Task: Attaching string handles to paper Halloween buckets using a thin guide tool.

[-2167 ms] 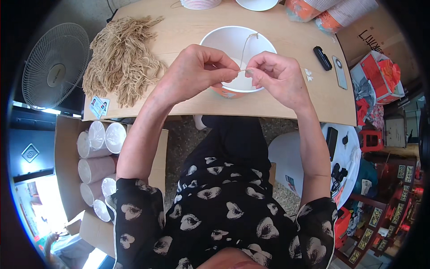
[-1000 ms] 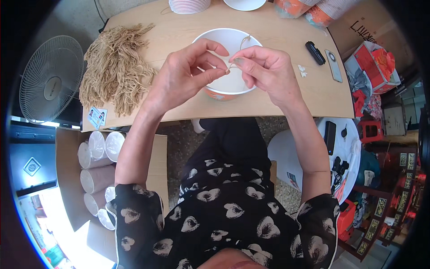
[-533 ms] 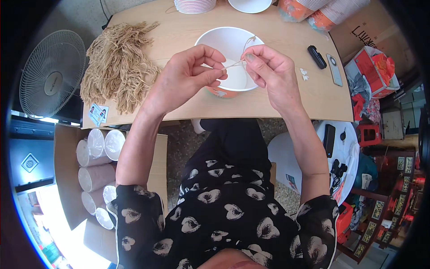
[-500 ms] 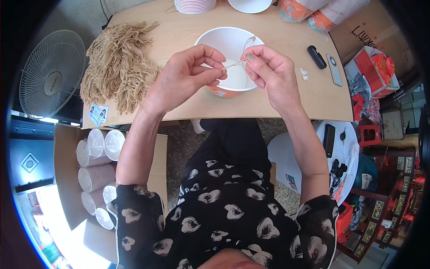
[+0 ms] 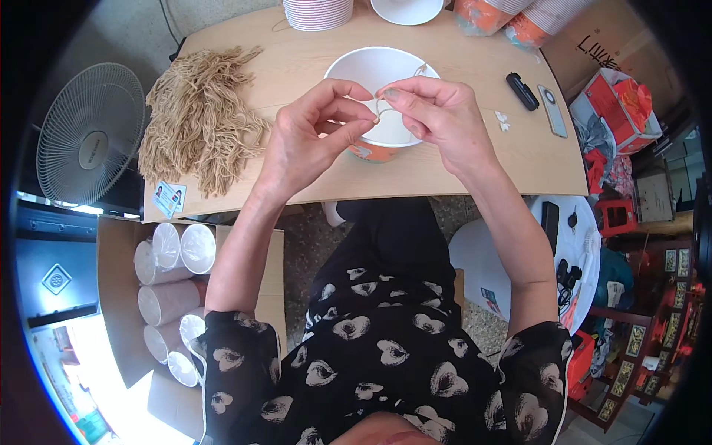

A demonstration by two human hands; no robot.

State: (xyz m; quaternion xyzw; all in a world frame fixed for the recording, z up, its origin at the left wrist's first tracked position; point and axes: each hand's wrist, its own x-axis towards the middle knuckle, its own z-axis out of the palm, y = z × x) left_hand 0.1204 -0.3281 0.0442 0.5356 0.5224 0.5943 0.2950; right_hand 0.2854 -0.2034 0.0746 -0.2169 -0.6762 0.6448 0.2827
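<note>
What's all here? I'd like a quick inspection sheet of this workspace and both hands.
Surface: wooden table, mostly bare at the front.
Job's things: white paper bowl; thin string pinched above it.
Clutter: tan string bundle, cup stack, black device, phone.
Hands: left hand and right hand, fingertips meeting on the string.
Cables: nothing seen.
Surroundings: fan, box of cups.
</note>
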